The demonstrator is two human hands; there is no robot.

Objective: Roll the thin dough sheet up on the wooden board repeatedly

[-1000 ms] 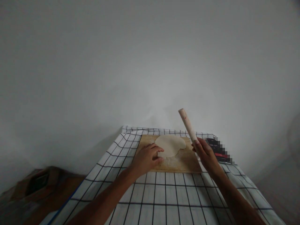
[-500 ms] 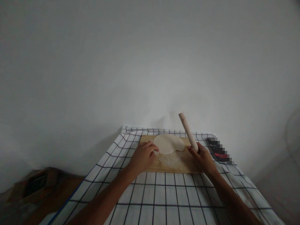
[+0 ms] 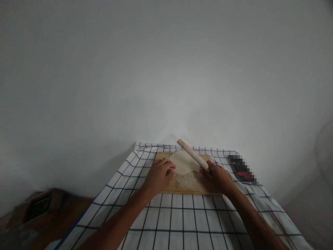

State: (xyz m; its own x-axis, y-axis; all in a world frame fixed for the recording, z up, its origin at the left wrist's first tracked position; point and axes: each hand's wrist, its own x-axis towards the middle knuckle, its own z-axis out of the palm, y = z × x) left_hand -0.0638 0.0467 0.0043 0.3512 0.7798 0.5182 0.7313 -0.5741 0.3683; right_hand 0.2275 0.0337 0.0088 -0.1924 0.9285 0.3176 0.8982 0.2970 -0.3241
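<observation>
Gripping rolling pin point(image 3: 194, 155) in right hand point(image 3: 218, 176), curving left hand point(image 3: 159, 174) at edge of flat dough point(image 3: 181, 164), cannot tell whether pinching.

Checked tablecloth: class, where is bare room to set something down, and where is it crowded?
Bare: the tablecloth before the board, between the forearms; also between the board and the tablecloth's left edge. Crowded: the board, with dough, left hand, right hand and rolling pin; right of it lies a dark item.
</observation>
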